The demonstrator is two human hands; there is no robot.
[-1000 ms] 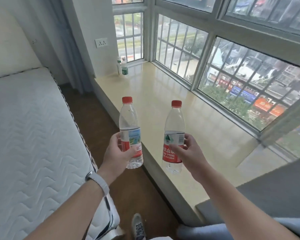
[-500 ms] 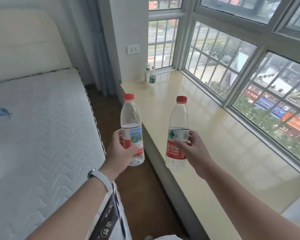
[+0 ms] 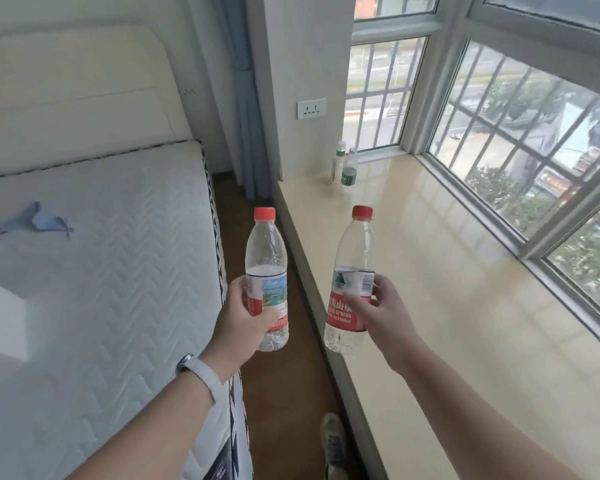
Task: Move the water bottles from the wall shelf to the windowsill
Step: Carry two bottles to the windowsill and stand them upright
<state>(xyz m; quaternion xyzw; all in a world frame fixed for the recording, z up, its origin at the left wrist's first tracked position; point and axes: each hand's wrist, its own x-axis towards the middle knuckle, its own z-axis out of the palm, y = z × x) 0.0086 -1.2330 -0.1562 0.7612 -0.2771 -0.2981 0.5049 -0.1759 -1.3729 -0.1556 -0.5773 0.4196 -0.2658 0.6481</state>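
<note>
My left hand (image 3: 241, 318) grips a clear water bottle (image 3: 266, 252) with a red cap and a scenic label, held upright over the brown floor strip. My right hand (image 3: 387, 315) holds a second clear bottle (image 3: 352, 271) with a red cap and a red-and-white label, tilted slightly, at the near edge of the beige windowsill (image 3: 465, 306). Two more bottles (image 3: 345, 166) with green labels stand at the windowsill's far end by the wall. The wall shelf is out of view.
A white quilted mattress (image 3: 101, 289) fills the left, with a blue cloth (image 3: 35, 220) and a white box (image 3: 2, 315) on it. A narrow brown floor strip (image 3: 291, 393) runs between bed and sill. Barred windows (image 3: 516, 150) line the right; my shoe (image 3: 333, 441) is below.
The view has swung left, bringing more of the bed and the far wall into sight. Both hands still hold their bottles in front of me, the right bottle now tilted a little.
</note>
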